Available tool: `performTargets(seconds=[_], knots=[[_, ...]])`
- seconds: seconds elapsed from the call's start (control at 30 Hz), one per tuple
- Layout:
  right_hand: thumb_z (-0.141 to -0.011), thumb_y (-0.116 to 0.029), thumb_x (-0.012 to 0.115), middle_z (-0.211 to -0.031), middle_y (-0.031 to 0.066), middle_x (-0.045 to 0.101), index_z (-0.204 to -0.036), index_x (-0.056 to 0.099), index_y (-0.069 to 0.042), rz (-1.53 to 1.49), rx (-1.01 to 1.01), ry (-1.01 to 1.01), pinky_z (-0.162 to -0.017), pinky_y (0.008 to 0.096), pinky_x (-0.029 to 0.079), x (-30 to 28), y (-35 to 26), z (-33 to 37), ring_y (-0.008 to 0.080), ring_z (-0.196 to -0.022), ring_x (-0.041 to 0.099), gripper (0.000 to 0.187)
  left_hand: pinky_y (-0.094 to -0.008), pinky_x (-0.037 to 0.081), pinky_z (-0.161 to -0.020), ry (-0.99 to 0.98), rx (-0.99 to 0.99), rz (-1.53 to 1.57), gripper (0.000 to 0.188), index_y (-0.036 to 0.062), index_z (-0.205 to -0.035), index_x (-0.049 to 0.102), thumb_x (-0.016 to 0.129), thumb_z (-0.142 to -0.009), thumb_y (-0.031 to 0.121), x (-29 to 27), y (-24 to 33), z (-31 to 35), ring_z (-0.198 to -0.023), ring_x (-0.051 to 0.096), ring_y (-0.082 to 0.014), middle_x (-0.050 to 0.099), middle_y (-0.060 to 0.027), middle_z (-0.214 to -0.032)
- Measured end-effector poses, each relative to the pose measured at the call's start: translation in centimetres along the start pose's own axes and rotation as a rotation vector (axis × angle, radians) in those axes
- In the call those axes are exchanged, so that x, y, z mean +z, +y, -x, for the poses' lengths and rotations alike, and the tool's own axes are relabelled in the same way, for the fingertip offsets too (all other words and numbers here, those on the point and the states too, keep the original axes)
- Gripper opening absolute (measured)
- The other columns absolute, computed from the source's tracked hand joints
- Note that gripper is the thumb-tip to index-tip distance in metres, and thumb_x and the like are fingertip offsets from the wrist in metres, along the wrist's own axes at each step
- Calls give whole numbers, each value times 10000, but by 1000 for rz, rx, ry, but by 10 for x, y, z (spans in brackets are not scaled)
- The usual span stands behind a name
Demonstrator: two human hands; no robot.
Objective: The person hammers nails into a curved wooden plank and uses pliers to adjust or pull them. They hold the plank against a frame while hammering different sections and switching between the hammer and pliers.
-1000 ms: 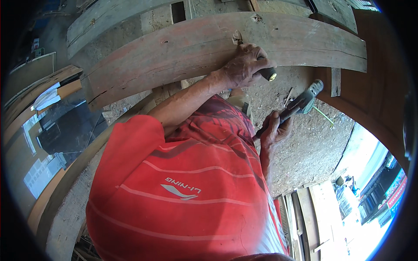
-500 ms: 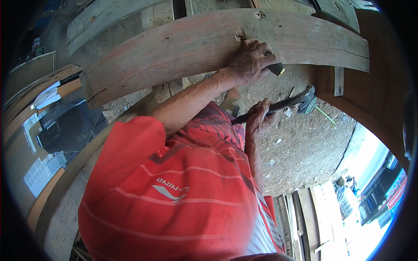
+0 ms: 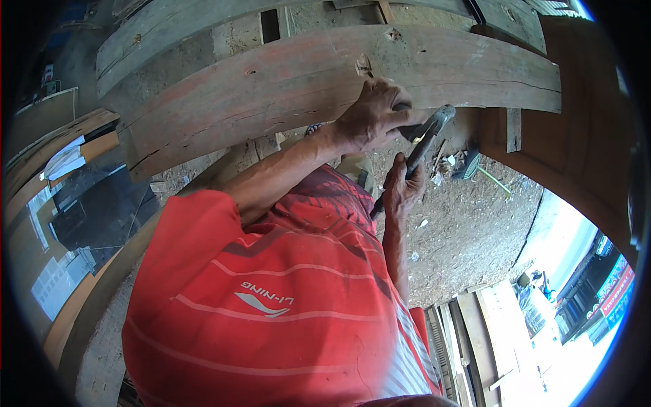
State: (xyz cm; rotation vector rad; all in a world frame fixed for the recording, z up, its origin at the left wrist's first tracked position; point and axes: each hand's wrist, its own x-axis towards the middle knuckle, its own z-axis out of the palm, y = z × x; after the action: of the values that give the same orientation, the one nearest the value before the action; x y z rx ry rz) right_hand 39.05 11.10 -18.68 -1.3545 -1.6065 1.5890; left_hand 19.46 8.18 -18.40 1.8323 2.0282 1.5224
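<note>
In front of me lies a long, thick, weathered wooden plank (image 3: 271, 91), with a notch or knot hole near its middle. My left hand (image 3: 374, 114) rests at its near edge, closed around a short dark tool (image 3: 411, 133) with a brass-coloured end. The tool's working end is hidden by my fingers and the plank. My right hand (image 3: 405, 188) grips the dark handle of a hammer (image 3: 424, 144). The hammer's metal head is raised right beside the tool's end; whether they touch I cannot tell.
Beyond lies another grey plank (image 3: 173, 44). A large brown wooden panel (image 3: 566, 129) stands on the right. Litter and a green-handled object (image 3: 468, 165) lie on the dirt ground. Papers (image 3: 66, 163) and a dark sheet (image 3: 105, 210) are on the left; boards (image 3: 475, 339) lie at lower right.
The hammer has swung up and left, its head going from over the ground to beside the tool's end. My left hand stays closed on the tool at the plank.
</note>
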Motion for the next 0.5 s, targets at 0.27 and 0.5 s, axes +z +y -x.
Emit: performTargets(seconds=[0.27, 0.5], knots=[[-999, -318, 698, -673, -37, 536, -921, 598, -70, 287, -217, -85, -521, 244, 367, 1, -47, -67, 46, -575, 463, 279, -458, 378, -979, 178, -205, -239, 633, 171, -1273, 660, 811, -685, -7, -92, -9, 23, -1059, 577, -270, 598, -44, -1109], [-987, -311, 666, -772, 193, 612, -970, 600, -19, 652, -499, -207, -668, 465, 469, 50, -103, -241, 363, -690, 595, 300, -459, 452, -947, 311, -498, -564, 549, 122, -1295, 632, 705, -778, -45, -147, -74, 13, -1028, 611, -316, 640, -114, -1070]])
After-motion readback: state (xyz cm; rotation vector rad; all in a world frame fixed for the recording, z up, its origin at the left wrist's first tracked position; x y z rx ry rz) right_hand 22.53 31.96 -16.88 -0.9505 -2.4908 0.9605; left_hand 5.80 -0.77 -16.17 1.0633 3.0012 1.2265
